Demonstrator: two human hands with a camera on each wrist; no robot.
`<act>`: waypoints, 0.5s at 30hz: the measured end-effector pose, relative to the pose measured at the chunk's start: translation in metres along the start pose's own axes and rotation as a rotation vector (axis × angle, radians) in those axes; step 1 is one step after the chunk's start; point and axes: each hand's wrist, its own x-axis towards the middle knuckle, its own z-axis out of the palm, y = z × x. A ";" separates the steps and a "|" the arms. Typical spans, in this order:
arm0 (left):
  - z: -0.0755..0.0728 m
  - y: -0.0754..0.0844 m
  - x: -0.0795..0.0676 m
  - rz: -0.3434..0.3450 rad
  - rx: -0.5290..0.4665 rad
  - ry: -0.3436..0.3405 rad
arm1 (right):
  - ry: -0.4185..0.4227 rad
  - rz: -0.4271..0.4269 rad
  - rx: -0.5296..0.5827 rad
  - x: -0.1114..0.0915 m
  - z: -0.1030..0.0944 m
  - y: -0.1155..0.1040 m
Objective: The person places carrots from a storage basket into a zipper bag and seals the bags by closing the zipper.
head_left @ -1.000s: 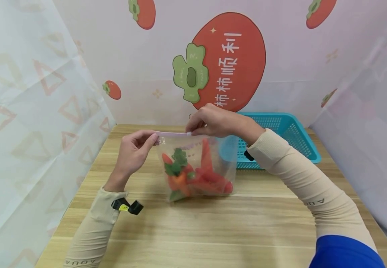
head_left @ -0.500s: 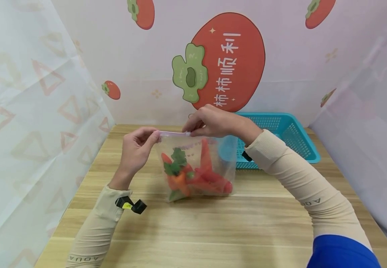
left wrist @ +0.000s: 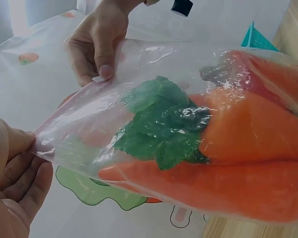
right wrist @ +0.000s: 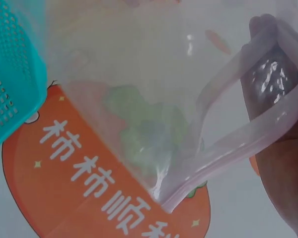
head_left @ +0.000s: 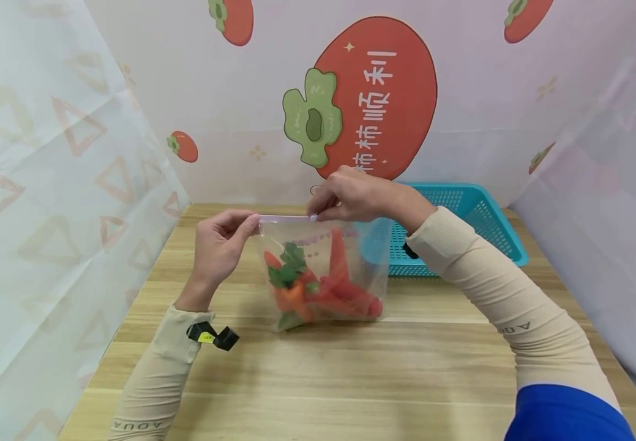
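Note:
A clear zip bag (head_left: 318,248) stands upright on the table, its zip edge at the top. My left hand (head_left: 215,251) pinches the top left corner between thumb and fingers. Farther along the same edge, my right hand (head_left: 359,196) pinches the small white slider (left wrist: 99,78). Through the plastic show orange carrots (left wrist: 256,129) with green leaves (left wrist: 161,116), and long red pieces (head_left: 338,257). In the right wrist view the bag's mouth gapes beside the right hand.
A teal perforated basket (head_left: 502,236) sits behind the bag to the right, partly covered by the bag and right forearm. The wooden table (head_left: 351,380) reaches a printed backdrop (head_left: 229,177) at the back. Patterned sheets flank both sides.
Both hands keep their hold on the bag's top edge. The left hand shifts slightly right, then back left; the bag and its contents stay in nearly the same place.

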 end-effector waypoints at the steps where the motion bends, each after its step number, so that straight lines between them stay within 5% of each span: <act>1: 0.000 -0.001 0.000 0.000 -0.002 0.004 | -0.003 0.008 -0.006 -0.001 -0.001 0.001; 15: -0.011 -0.007 0.001 -0.013 -0.010 0.046 | 0.010 0.150 -0.034 -0.028 -0.010 0.017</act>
